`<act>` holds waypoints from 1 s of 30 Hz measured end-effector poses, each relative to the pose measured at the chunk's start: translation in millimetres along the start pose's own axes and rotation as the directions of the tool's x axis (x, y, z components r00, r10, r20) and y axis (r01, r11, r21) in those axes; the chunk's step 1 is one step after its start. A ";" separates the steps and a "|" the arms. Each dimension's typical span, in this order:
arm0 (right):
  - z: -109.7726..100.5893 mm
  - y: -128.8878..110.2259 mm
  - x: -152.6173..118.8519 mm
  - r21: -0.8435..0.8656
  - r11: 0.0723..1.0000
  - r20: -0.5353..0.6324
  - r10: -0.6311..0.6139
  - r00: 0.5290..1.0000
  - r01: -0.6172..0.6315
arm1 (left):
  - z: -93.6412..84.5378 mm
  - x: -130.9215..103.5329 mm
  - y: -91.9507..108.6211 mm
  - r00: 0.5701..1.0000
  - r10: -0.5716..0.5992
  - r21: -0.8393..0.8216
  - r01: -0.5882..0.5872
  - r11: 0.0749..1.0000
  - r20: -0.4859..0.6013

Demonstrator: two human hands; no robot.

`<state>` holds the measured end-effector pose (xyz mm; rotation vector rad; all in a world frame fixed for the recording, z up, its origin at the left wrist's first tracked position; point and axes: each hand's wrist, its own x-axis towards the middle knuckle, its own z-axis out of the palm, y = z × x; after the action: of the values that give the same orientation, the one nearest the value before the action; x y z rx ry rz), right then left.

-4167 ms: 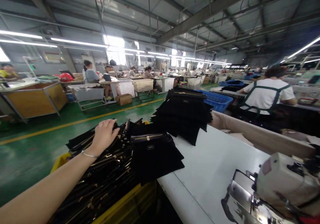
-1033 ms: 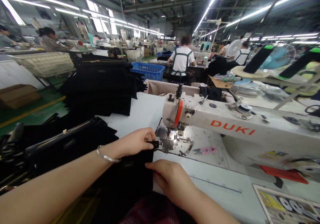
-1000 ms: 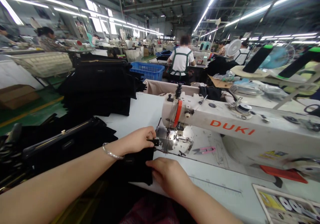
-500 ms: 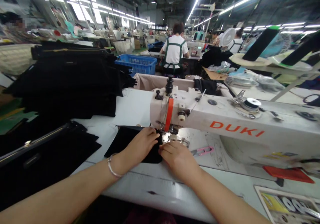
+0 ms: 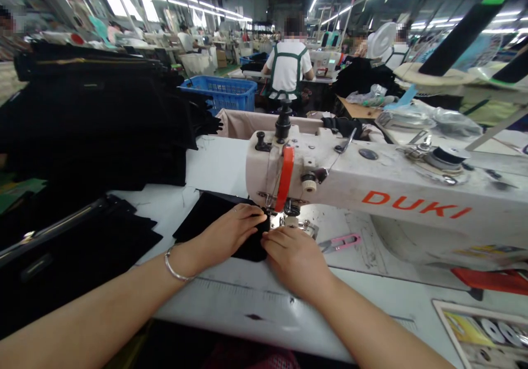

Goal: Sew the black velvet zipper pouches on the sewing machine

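A piece of black fabric (image 5: 206, 215) lies on the sewing machine bed, its right edge beside the presser foot (image 5: 291, 221). My left hand (image 5: 229, 229) rests over it, fingers bent and closed on the fabric close to the needle area. At the right edge of the fabric, my right hand (image 5: 295, 253) is closed with its fingertips gripping the border. The fingertips of both hands are close together, and the needle itself is hidden. The white sewing machine (image 5: 330, 171) carries an orange strip down its head. Pink-handled thread snips (image 5: 344, 242) lie right of my right hand.
Tall stacks of black fabric pieces (image 5: 94, 121) stand at the left, with zippered pieces (image 5: 74, 242) nearer me. Behind the machine are a blue basket (image 5: 231, 91) and a cloth-lined bin (image 5: 243, 124). Thread cones (image 5: 462, 36) rise at the right. A person (image 5: 287, 66) sits ahead.
The view has shifted a little, so the machine looks larger and farther right. Both hands remain on the fabric beside the presser foot, with little visible movement of their own.
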<state>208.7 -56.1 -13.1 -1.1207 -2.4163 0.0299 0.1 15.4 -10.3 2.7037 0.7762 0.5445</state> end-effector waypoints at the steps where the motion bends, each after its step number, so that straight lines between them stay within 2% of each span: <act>1: -1.4 1.8 -1.2 0.025 1.000 -0.002 -0.002 1.000 0.002 | 2.5 -0.7 4.8 0.999 -0.016 0.004 0.016 1.000 -0.030; 4: -6.1 7.0 -4.4 0.094 0.996 -0.019 -0.011 1.000 0.012 | 10.1 -3.0 18.3 0.993 -0.045 0.019 0.048 0.999 -0.111; 6: -8.0 8.5 -5.3 0.105 0.994 -0.023 -0.021 1.000 0.023 | 12.8 -3.7 22.0 0.992 -0.038 0.028 0.041 0.999 -0.119; 17: -4.7 2.2 -3.4 0.087 0.995 0.016 -0.046 0.999 0.044 | -0.8 0.1 10.1 1.000 -0.010 -0.005 0.010 1.000 0.014; 25: -4.3 3.3 -3.4 0.100 0.995 0.019 -0.008 1.000 0.006 | 3.1 4.4 8.1 0.999 -0.008 -0.026 0.007 1.000 -0.031; 30: -2.0 -2.6 -2.0 0.104 0.994 0.006 -0.020 1.000 0.019 | -5.2 -2.7 6.4 0.999 -0.012 -0.032 0.013 0.999 0.041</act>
<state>208.7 -59.7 -11.6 -1.0521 -2.4021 0.1515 -1.4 9.4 -4.1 2.6701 0.7668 0.4928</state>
